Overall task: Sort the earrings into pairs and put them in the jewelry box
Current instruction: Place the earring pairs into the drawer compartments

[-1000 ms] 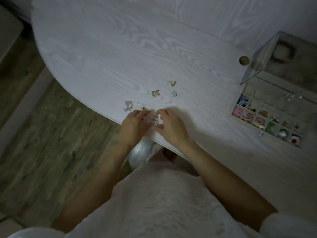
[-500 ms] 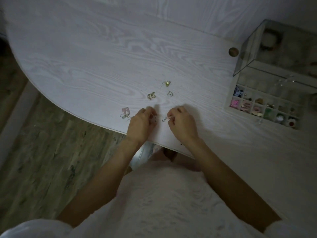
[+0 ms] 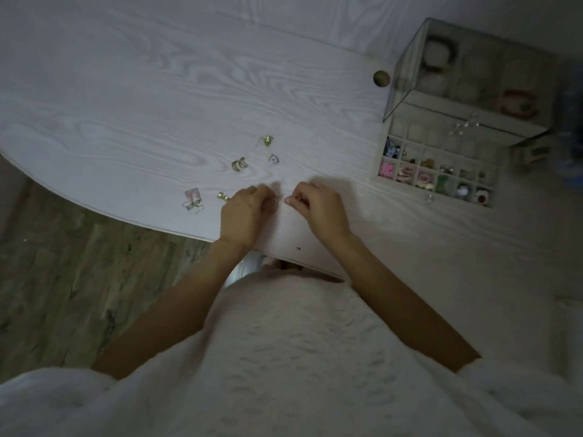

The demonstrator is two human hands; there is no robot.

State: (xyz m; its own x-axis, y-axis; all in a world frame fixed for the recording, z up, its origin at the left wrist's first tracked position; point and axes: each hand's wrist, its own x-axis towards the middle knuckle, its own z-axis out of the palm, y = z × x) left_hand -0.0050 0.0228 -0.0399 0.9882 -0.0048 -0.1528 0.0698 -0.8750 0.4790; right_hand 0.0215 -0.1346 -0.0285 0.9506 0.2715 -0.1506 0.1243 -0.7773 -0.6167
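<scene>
On the white wood-grain counter (image 3: 126, 99), a pink bow-shaped earring (image 3: 192, 199) lies farthest left near the edge, with a small gold earring (image 3: 222, 196) just beside the left hand (image 3: 244, 212). The left hand's fingers curl together and the right hand (image 3: 318, 208) pinches something tiny; what either grip holds I cannot tell. Beyond them lie a gold hoop pair (image 3: 239, 164), a silver heart earring (image 3: 273, 159) and a gold earring (image 3: 268, 140); the open jewelry box (image 3: 407, 181) stands far right.

Both hands, left (image 3: 244, 212) and right (image 3: 318, 208), pinch near the table (image 3: 126, 89) edge beside loose earrings (image 3: 239, 164)
</scene>
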